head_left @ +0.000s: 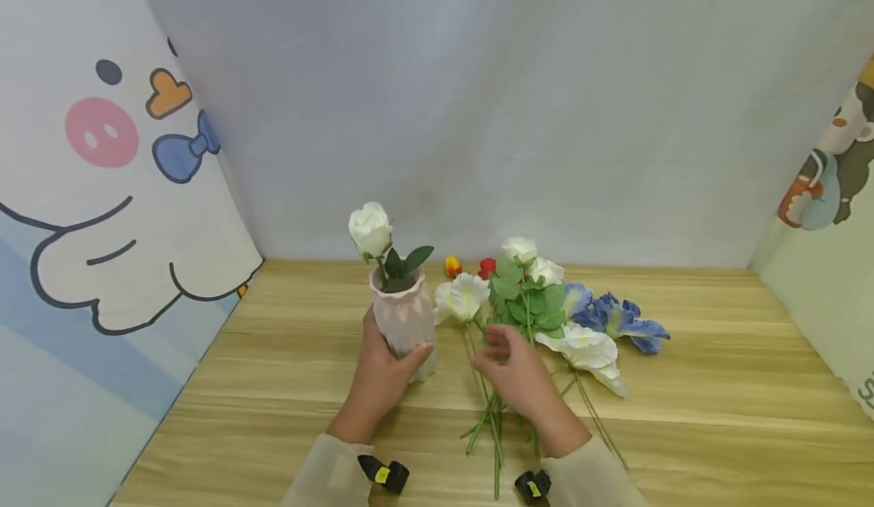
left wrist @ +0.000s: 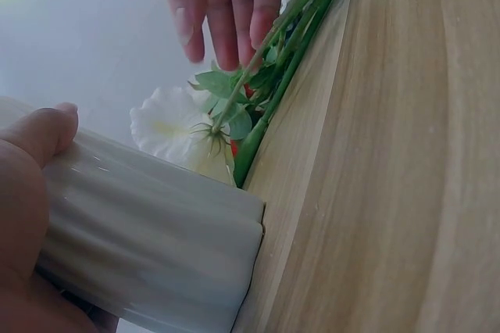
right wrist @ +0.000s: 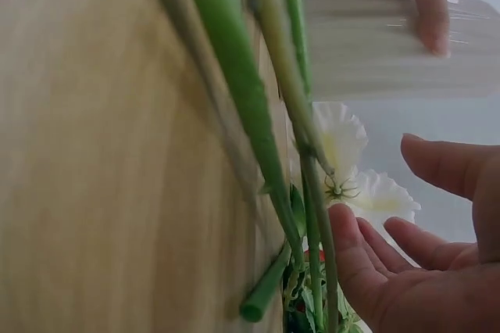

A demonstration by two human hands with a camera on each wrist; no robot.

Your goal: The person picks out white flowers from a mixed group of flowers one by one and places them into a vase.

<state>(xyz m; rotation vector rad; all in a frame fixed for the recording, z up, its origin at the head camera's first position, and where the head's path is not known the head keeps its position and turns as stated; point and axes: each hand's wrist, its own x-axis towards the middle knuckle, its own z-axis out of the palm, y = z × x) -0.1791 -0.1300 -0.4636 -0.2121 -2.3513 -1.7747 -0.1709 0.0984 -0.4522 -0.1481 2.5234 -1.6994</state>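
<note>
My left hand [head_left: 385, 374] grips a pale pink vase [head_left: 407, 325] with a fluted body, fingers behind it and thumb across the front. One white rose [head_left: 371, 230] with dark green leaves stands in the vase, leaning left. In the left wrist view the vase [left wrist: 156, 231] has its base right at the table. My right hand [head_left: 517, 370] hovers over the flower stems, fingers loosely bent and holding nothing. Just left of its fingers is a white ruffled flower [head_left: 463, 297]. In the right wrist view, green stems [right wrist: 242, 91] pass beside the right hand's fingers [right wrist: 355, 259].
Two white roses [head_left: 544, 272] with green leaves lie right of the vase. Nearby are another white ruffled flower [head_left: 583, 351], blue flowers [head_left: 621, 321], a red bloom [head_left: 487, 267] and a yellow-orange one [head_left: 453, 266]. A grey backdrop [head_left: 478, 112] rises behind the wooden table [head_left: 273, 385].
</note>
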